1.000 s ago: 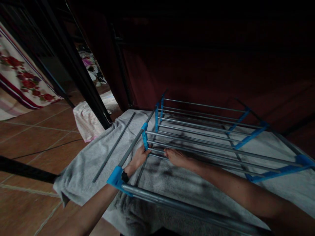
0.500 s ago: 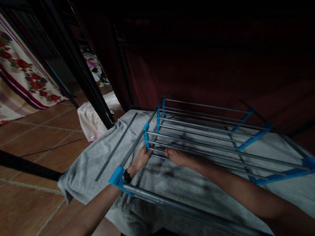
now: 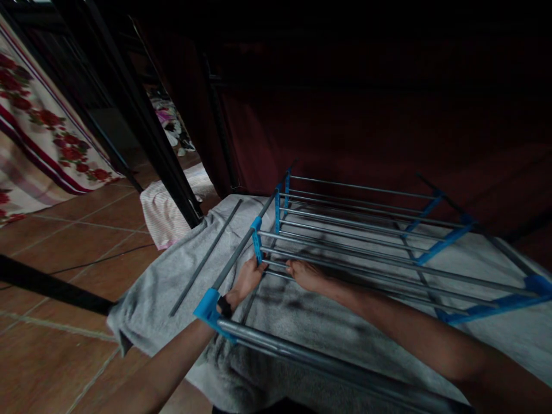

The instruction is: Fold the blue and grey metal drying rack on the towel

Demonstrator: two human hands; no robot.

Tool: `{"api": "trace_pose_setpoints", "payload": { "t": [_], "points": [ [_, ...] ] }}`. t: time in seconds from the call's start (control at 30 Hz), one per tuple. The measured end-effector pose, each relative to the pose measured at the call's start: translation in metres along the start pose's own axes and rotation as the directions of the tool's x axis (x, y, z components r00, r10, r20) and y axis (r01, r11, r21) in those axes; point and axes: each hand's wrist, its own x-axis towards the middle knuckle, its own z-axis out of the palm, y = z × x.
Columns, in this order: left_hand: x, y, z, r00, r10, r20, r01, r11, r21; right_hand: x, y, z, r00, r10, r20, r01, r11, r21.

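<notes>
Head view: I'm seating a rod; left hand [image 3: 246, 280] grip clamps the blue bracket [image 3: 257, 246], right hand [image 3: 307, 274] grip clamps the thin rod [image 3: 366, 270]; next, push it home.

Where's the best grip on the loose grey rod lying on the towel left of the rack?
Probably mid-length, from above. The loose grey rod lies flat on the grey towel, apart from the rack, with bare towel either side, so fingers can pinch across its thin shaft. The left hand is nearest.
</notes>
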Motion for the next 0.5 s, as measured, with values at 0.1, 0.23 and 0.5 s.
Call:
{"api": "trace_pose_setpoints", "payload": {
  "t": [0.1,0.23,0.5],
  "points": [
    [0.0,-0.001,0.0,1.0,0.009,0.001,-0.009,1.0,-0.001,0.001,-0.002,-0.003,1.0,0.013,0.003,-0.013,1.0,-0.029],
    [0.001,-0.005,0.0,1.0,0.014,0.015,-0.014,1.0,-0.001,-0.005,-0.005,-0.007,1.0,0.003,0.017,-0.002,0.999,-0.053],
    [-0.018,-0.024,-0.014,1.0,0.0,0.031,0.005,0.986,-0.164,-0.096,-0.01,-0.07,0.982,-0.107,0.155,0.103,0.994,0.032]
  ]
}}
